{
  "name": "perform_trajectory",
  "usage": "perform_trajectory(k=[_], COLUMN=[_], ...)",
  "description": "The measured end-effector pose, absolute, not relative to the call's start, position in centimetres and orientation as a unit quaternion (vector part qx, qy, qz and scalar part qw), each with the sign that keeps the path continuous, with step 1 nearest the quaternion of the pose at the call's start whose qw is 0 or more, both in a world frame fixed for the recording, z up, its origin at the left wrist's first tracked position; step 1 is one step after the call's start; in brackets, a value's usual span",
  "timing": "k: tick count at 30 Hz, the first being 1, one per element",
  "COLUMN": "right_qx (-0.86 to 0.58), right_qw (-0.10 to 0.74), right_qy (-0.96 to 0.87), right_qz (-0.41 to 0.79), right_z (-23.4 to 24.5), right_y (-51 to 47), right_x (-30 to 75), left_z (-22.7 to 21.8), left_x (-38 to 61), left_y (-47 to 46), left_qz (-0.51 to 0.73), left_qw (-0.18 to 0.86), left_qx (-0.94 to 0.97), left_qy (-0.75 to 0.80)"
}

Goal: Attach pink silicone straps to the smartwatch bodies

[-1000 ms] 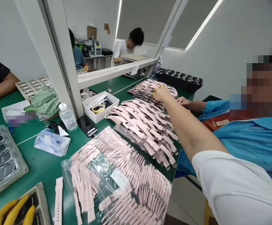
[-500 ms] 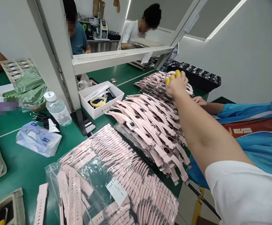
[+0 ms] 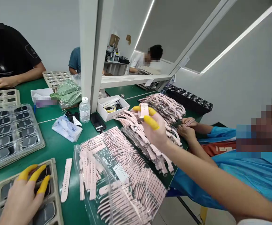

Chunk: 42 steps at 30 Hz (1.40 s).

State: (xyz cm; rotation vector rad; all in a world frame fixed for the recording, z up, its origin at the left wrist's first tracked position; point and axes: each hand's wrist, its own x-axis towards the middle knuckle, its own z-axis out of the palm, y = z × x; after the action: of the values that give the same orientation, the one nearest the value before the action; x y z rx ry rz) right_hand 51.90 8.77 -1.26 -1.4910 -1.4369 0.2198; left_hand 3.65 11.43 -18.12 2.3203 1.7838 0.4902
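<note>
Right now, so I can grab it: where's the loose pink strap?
The pink strap lies lower left in the head view, between the tray under the left hand and the clear bag.

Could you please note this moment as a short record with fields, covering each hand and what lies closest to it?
Right hand: fingers in yellow cots, pinching a pale pink watch strap
Left hand: fingers in yellow cots, over dark rectangular pieces in a beige compartment tray
Nearby: clear plastic bag of pale pink straps
Co-worker: two bare hands, blue sleeves
</note>
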Motion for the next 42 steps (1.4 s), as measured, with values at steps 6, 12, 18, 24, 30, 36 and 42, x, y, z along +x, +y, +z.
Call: perform_trajectory(k=[6,12,18,24,30,36,42], right_qx=[-0.544,-0.475,-0.472,-0.437,-0.419,-0.429,-0.43], right_qw=[0.536,0.535,0.472,0.441,0.434,0.435,0.331], right_qy=[-0.578,-0.575,-0.57,-0.575,-0.576,-0.598,-0.821], right_qz=[0.287,0.398,0.478,0.533,0.551,0.518,0.174], right_z=[0.2,-0.9,-3.5,-3.3,-2.9,-4.1,-5.8], right_y=[3.9,1.8,-0.5,-1.8,-2.1,-1.9,-0.5], right_x=[41.4,35.5,30.1,27.3,26.9,27.1,28.6], left_z=[-17.2,-15.2,-13.8,-14.2,-14.2,-13.6,-12.3], left_x=[4.9,6.5,8.6,8.4,8.2,8.5,8.5], left_y=[10.5,8.2,6.4,6.6,6.7,6.3,6.4], left_qz=[0.113,0.268,0.388,0.353,0.308,0.346,0.466], left_qw=[0.046,0.065,0.154,0.125,0.125,0.184,0.518], left_qx=[0.803,0.786,0.822,0.841,0.846,0.837,0.637], left_qy=[0.583,0.554,0.386,0.391,0.416,0.381,0.33])
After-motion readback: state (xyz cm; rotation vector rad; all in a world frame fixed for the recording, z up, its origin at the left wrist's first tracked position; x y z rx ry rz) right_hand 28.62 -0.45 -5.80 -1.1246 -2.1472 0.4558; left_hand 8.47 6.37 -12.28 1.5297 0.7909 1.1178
